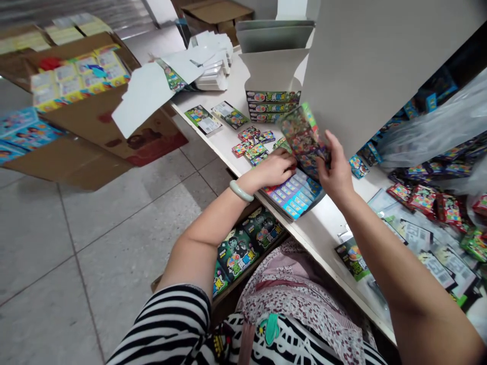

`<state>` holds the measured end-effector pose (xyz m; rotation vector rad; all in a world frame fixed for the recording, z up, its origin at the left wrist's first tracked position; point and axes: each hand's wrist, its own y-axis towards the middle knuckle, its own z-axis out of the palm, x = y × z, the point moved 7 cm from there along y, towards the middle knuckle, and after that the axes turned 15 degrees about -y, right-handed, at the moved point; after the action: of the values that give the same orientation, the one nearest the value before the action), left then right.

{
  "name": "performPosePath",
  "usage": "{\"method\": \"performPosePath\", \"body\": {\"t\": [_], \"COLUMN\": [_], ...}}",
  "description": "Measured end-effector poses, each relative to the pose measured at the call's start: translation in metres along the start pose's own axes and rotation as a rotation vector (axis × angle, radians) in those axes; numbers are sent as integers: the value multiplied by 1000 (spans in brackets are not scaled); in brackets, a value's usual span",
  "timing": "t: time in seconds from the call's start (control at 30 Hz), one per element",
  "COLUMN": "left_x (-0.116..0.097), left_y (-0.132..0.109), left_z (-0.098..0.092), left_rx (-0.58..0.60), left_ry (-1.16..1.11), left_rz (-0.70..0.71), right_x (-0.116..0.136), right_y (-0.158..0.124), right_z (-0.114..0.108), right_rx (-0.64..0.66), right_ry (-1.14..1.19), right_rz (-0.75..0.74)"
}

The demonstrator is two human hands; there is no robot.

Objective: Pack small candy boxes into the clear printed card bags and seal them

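White table holds an open box with rows of little blue and purple packs. Left hand is over it; I cannot tell its grip. Right hand pinches a colourful printed piece just above. Brown carton holds yellow boxes.

You are stationed in what appears to be a small packing workshop: an open carton of boxed goods stands at left, white sheets are stacked far along your worktable, and small printed packets lie loose nearer.
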<state>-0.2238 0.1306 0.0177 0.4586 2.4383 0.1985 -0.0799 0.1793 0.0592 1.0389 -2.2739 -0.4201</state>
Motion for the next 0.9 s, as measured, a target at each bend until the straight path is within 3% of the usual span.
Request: {"method": "performPosePath", "body": {"t": [0.1,0.23,0.27,0.37,0.5,0.7,0.8,0.9], "left_x": [19,65,74,89,95,113,118,120], "left_y": [-5,-20,-21,-10,5,3,1,-13], "left_z": [-12,-53,-59,-58,-44,-24,-21,-19], "left_rx": [-57,-456,-508,-435,-264,-212,-199,-228], "left_ry": [-131,-349,-411,-478,-372,-486,-624,-836], "left_rz": [-42,-272,-328,-459,-577,-695,-691,-676], "right_x": [1,2,5,16,20,7,-2,-25], "right_y": [-9,-16,-15,-12,-14,-18,-17,-37], "right_z": [2,7,11,26,45,74,65,30], "right_rx": [120,214,233,287,385,520,409,103], "right_ry": [-102,-241,-272,-347,-450,-431,-254,36], "right_rz": [-39,-99,-120,-161,-127,-150,-132,16]}}
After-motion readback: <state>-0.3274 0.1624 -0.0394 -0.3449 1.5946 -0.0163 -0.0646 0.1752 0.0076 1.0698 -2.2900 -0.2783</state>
